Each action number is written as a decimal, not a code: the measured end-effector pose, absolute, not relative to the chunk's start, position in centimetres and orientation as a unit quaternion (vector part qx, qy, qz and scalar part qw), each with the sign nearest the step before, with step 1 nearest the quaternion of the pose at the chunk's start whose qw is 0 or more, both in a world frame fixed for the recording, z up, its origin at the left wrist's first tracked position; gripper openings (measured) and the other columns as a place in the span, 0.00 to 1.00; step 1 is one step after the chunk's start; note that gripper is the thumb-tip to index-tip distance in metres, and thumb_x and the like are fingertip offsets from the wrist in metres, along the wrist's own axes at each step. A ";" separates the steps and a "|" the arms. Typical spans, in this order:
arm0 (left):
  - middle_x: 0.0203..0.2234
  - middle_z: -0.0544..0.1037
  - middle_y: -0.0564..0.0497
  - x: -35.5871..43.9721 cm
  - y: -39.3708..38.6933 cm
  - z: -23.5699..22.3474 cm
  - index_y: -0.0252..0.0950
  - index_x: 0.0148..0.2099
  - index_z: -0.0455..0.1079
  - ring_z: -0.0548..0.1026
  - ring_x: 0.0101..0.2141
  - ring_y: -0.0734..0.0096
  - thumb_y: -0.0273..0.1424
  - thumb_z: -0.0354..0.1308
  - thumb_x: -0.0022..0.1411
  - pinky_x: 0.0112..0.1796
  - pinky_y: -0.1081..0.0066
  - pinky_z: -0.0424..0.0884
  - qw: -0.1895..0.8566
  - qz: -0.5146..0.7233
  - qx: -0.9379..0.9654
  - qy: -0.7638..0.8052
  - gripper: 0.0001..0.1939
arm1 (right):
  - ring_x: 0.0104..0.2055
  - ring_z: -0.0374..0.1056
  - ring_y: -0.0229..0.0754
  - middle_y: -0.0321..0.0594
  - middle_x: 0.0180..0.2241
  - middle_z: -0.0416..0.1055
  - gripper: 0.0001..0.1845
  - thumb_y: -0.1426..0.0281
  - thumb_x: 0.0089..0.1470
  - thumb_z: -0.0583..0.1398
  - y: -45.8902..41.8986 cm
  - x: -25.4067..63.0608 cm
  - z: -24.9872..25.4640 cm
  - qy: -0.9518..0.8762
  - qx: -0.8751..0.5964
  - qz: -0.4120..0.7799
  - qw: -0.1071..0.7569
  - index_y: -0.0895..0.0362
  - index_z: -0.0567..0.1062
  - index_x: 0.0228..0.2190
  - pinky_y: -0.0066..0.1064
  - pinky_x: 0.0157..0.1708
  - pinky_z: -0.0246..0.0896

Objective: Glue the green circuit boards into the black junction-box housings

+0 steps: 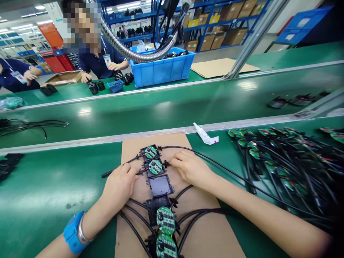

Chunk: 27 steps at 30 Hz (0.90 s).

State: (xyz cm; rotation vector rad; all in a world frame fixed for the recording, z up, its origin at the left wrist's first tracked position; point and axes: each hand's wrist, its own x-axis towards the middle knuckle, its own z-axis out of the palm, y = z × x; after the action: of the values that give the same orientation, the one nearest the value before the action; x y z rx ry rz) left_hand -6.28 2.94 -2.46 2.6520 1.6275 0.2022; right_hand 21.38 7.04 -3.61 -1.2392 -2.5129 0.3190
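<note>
A column of black plastic housings [161, 185] lies on a sheet of brown cardboard [204, 236]. Round green circuit boards sit in or on several of them; the housing in the middle holds none. My left hand [120, 184] is closed around the black cable left of the second circuit board [155, 167] from the top. On that board's other side, my right hand [192, 168] pinches the right-hand cable near its black grommet [166, 163]. The top circuit board [151, 152] lies just beyond, with cables to both sides. Nearer to me are larger-looking boards [166, 220].
Cabled circuit boards [282, 161] are heaped at the right. A white tube [205, 134] lies by the metal rail. Across the conveyor [134, 114], co-workers stand near a blue bin [163, 70]. A metal hose [134, 53] hangs overhead. Loose cables [34, 123] lie at left.
</note>
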 end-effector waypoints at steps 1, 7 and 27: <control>0.32 0.71 0.47 -6.3 2.5 -2.2 0.36 0.37 0.66 0.71 0.35 0.61 0.27 0.47 0.68 0.37 0.63 0.69 0.035 0.089 0.858 0.505 0.08 | 0.37 0.59 0.46 0.46 0.33 0.67 0.15 0.76 0.58 0.50 6.6 21.4 -3.1 -0.879 -0.434 0.105 0.169 0.58 0.76 0.35 0.39 0.40 0.55; 0.37 0.73 0.50 -6.5 -0.2 -1.7 0.39 0.43 0.66 0.71 0.38 0.66 0.31 0.54 0.65 0.39 0.68 0.68 0.308 0.151 0.870 0.353 0.05 | 0.39 0.57 0.45 0.42 0.34 0.64 0.13 0.60 0.51 0.63 1.2 19.5 -0.5 -0.883 -0.345 0.262 0.180 0.58 0.74 0.32 0.38 0.40 0.56; 0.28 0.71 0.50 -5.9 0.5 -3.4 0.37 0.34 0.65 0.70 0.32 0.64 0.29 0.46 0.68 0.33 0.66 0.67 0.118 0.142 0.870 0.458 0.11 | 0.41 0.64 0.45 0.45 0.38 0.72 0.12 0.72 0.61 0.53 3.9 22.1 -4.2 -0.890 -0.369 0.185 0.194 0.58 0.73 0.44 0.38 0.42 0.62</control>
State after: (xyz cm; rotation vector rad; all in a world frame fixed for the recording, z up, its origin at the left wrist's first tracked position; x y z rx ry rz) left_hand -5.94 0.52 -3.40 2.5441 1.3392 0.4160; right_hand 22.13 3.88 -4.19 -1.0363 -2.4960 0.5178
